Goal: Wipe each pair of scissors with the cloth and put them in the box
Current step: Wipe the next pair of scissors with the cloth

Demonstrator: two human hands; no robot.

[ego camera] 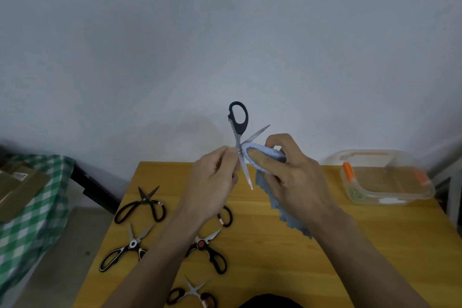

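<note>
Above table [275, 270], scissors [239, 127] pinched between hands.

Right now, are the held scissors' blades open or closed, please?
Open: the black-handled scissors' two blades splay apart, one up-right, one downward beside the blue cloth.

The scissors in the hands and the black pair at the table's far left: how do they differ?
The held scissors are up in the air, pinched near the pivot by the left hand, while the black pair lies flat on the table, untouched. The held scissors have long silvery blades; the black pair's are short and dark. Both are spread open.
</note>
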